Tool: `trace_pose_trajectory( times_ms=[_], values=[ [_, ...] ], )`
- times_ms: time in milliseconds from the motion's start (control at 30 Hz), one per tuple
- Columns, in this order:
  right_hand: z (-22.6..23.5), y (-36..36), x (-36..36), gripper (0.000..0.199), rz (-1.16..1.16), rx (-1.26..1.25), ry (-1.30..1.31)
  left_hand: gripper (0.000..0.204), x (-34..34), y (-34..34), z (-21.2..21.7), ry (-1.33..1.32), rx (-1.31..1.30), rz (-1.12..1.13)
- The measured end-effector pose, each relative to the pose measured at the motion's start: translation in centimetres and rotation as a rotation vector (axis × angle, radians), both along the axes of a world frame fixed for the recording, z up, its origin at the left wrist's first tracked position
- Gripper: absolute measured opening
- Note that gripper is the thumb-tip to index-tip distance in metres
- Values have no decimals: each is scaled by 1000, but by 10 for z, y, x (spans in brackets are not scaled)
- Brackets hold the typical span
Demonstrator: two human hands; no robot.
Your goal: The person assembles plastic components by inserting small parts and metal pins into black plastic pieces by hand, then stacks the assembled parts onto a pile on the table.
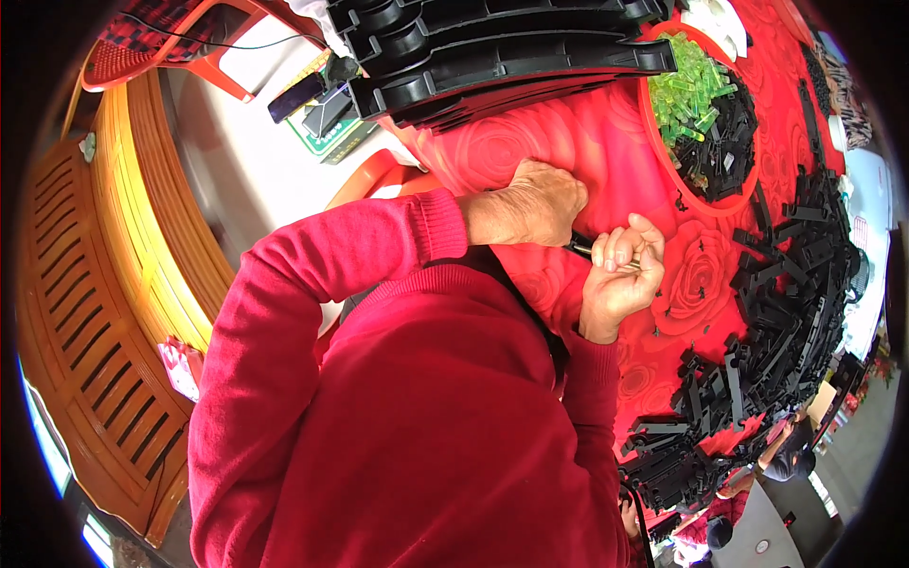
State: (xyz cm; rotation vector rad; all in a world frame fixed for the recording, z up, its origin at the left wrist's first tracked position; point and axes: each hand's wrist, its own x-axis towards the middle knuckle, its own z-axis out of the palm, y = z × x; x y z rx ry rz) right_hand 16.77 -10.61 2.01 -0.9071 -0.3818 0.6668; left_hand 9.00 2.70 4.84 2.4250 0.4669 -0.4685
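Over the red rose-patterned tablecloth, my two hands meet in front of my body. My left hand is closed in a fist, its back turned up. From beneath it a short black piece sticks out toward my right hand. That hand is turned palm up with its fingers curled in, and the black piece reaches its fingertips. A thin, shiny sliver shows under the right fingers; its kind I cannot make out. Most of what lies inside the left fist is hidden.
Long black plastic trays are stacked at the far side. Beside them stands an orange-rimmed basin of green clear pieces and small black parts. Heaped black plastic strips line the right. A wooden bench is at left; other people work lower right.
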Motion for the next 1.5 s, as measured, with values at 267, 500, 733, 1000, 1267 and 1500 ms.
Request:
trace_pose_trajectory(
  times_ms=[267, 500, 733, 1000, 1267, 1500],
  values=[
    [-3, 1, -1, 24, -41, -24, -57, 27, -1, -1, -5, -46, 34, 11],
    [-6, -1, 1, 22, -89, 60, 8, 25, 1, 0, -3, -34, 17, -3],
    [-7, 3, -5, 20, -164, -23, -71, 24, 1, 0, -6, -41, 36, -7],
    [-9, 6, -8, 17, -156, -28, -96, 25, 3, 0, -5, 16, 34, -19],
    [-8, 10, -8, 17, -164, -66, -103, 27, 3, -4, -14, -73, 81, -5],
    [-3, 12, -6, 17, -147, -56, -36, 33, 4, -3, -9, -27, 68, 32]
  ],
)
